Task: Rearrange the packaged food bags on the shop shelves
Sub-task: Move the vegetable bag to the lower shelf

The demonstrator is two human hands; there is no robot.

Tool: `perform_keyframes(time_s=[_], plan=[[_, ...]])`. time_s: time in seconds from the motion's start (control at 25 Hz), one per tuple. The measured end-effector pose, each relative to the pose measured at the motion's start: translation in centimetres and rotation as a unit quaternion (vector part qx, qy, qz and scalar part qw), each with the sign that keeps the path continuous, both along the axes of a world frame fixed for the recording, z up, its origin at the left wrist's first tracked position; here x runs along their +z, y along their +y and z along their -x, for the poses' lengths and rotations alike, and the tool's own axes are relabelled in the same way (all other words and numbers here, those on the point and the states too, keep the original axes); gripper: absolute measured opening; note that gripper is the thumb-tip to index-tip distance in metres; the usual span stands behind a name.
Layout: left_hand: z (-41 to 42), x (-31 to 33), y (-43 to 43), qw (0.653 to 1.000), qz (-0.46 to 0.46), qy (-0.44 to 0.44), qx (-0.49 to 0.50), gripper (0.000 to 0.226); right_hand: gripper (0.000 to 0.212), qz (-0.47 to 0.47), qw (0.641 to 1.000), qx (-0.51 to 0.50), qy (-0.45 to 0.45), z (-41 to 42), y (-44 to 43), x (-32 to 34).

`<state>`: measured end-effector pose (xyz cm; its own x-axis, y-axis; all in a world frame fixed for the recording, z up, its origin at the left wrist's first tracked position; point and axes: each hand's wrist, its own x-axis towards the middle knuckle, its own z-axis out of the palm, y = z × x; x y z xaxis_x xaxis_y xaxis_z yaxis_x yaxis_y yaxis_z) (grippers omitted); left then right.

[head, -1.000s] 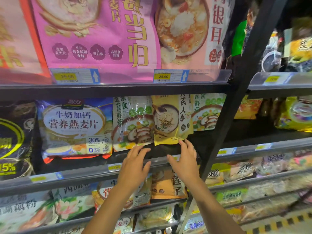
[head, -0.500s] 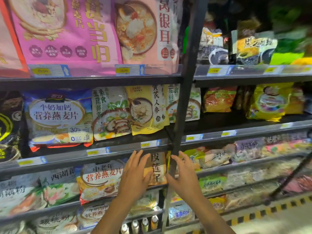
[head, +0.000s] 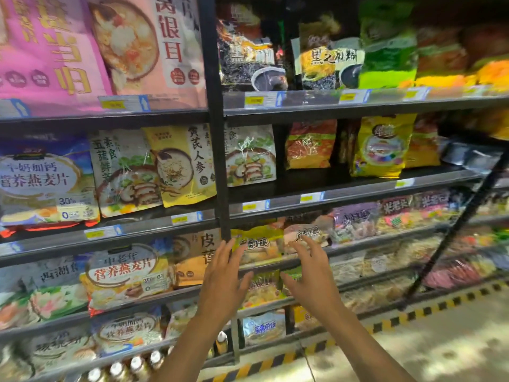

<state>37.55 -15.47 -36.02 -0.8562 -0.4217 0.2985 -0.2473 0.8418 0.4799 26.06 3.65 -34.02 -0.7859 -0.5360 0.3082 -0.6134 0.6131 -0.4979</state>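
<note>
Shop shelves hold packaged food bags. My left hand and my right hand are raised side by side with spread fingers, holding nothing, in front of the third shelf. Just beyond their fingertips sit a yellow snack bag and a pinkish snack bag. On the shelf above, left of the black upright post, a yellow porridge bag leans between two green-and-white vegetable bags. Whether my fingers touch the snack bags is unclear.
Large pink bags fill the top left shelf; dark sesame bags stand top right. A blue oatmeal bag sits far left. Bottles line the lowest shelf. A yellow-black striped floor edge runs along the shelf base.
My hands left the yellow porridge bag, dropped to the shelf below and shifted right past the post. The view swung right along the shelves.
</note>
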Motion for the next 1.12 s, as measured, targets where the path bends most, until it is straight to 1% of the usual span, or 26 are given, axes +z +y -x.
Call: perform_keyframes(time_s=[0.12,0.28,0.44,0.6,0.8,0.88,1.0,1.04,1.12], plan=[[3.0,0.9,1.5,1.000,0.006,0.009,0.000,0.064,0.067,0.024,1.000,0.001,0.011,2.8,1.4,0.5],[7.7,1.4,1.3,1.000,0.006,0.027,0.004,0.062,0.060,0.040,0.999,0.003,0.015,7.3,1.1,1.3],[14.2,2.0,-0.3,0.999,0.007,0.042,0.021,0.064,0.066,0.022,1.000,0.011,0.015,13.2,-1.1,2.2],[20.6,3.0,-3.2,0.998,-0.003,0.050,0.028,0.064,0.069,0.033,0.999,0.033,-0.001,19.6,-4.6,3.6],[25.3,3.9,-6.7,0.997,0.012,0.014,0.076,0.060,0.071,0.022,0.998,0.060,-0.017,26.4,-9.3,4.5],[26.9,4.1,-7.8,0.993,0.020,-0.014,0.116,0.060,0.074,0.011,0.997,0.065,-0.034,29.1,-11.8,5.0],[28.6,4.2,-8.6,0.982,0.019,-0.081,0.171,0.065,0.086,0.010,0.992,0.076,-0.098,33.5,-15.9,4.9],[29.1,3.9,-8.7,0.979,0.015,-0.087,0.186,0.068,0.091,-0.004,0.989,0.079,-0.122,35.2,-17.3,4.6],[29.6,3.4,-8.6,0.975,0.013,-0.072,0.208,0.079,0.099,-0.033,0.981,0.089,-0.168,38.3,-19.9,3.5]])
